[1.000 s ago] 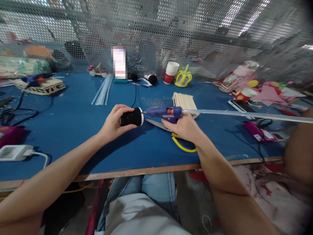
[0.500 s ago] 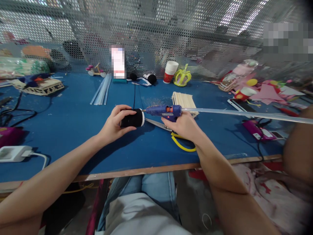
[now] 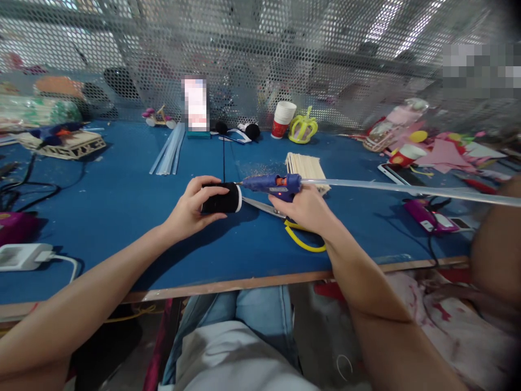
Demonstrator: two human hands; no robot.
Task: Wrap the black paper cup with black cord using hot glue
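Note:
My left hand is wrapped round the side of a white-rimmed paper cup covered in black yarn, which lies on its side. A black yarn strand runs from the cup toward the back of the table. In my right hand is a blue glue gun, its nozzle at the cup's upper edge by the rim. A long clear glue stick sticks out of the gun's rear. Under that hand lie yellow-handled scissors, partly hidden, blades toward the cup.
Wooden sticks lie behind the gun. Glue sticks, a phone, stacked paper cups and a yellow basket-like craft stand farther back. A white power adapter is at left. Another person's arm is at right.
The cup has turned or shifted very slightly in my left hand. The glue gun stays at its upper edge, and little else differs.

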